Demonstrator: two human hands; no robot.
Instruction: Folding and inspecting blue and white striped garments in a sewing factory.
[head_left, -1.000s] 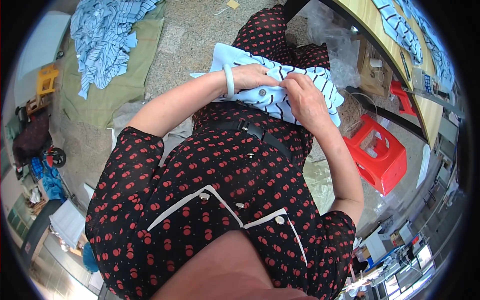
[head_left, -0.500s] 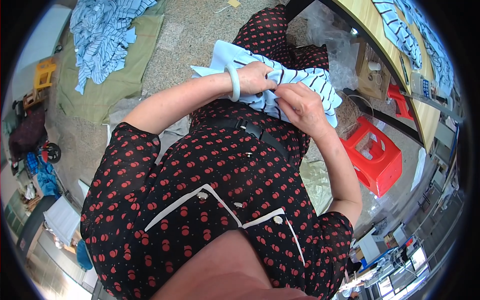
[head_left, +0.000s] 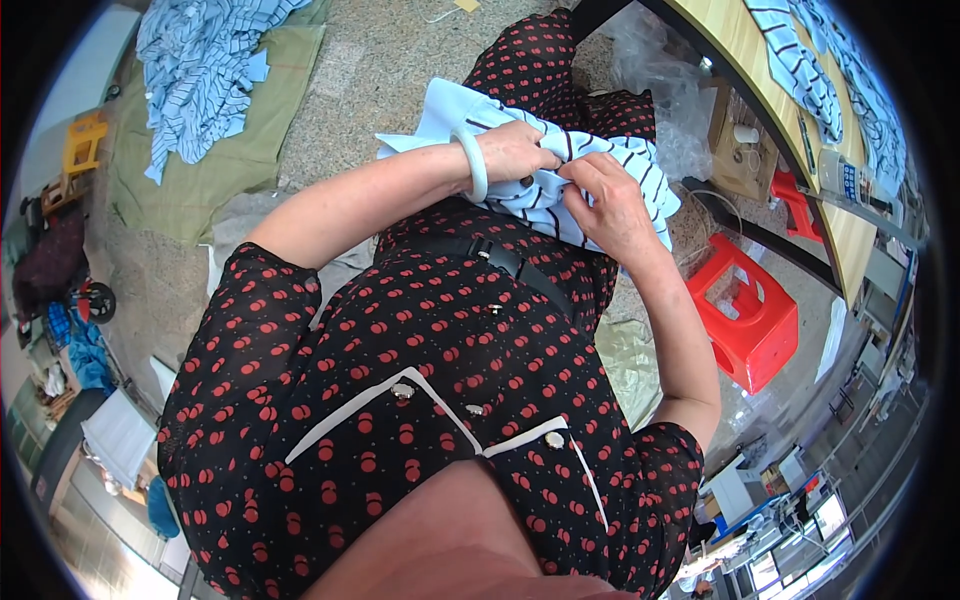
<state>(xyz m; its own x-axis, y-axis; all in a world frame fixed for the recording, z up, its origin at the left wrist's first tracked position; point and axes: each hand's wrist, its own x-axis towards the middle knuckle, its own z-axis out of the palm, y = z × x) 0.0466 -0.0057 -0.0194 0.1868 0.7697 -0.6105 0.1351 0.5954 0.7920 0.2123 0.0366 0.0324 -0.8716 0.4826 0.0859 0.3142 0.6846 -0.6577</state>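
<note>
Across my lap lies a light blue garment (head_left: 625, 165) with dark stripes, bunched into folds. My left hand (head_left: 510, 153), below a pale bangle (head_left: 471, 163) on the wrist, pinches the cloth near its middle. Close on its right, my right hand (head_left: 607, 200) grips another fold between thumb and fingers. A small dark button-like spot (head_left: 527, 181) shows on the cloth under the left fingers. Whether anything tiny sits between the right fingertips is hidden.
A pile of similar striped garments (head_left: 205, 70) rests on a green cloth (head_left: 265, 140) on the floor at far left. To the right stand a red plastic stool (head_left: 765, 345) and a wood-topped table (head_left: 725, 25) with more striped cloth. Clear plastic wrap (head_left: 640, 60) lies under the table.
My two hands have moved slightly apart, the right one a little to the right. More of the cloth between them shows, with the dark spot clearer.
</note>
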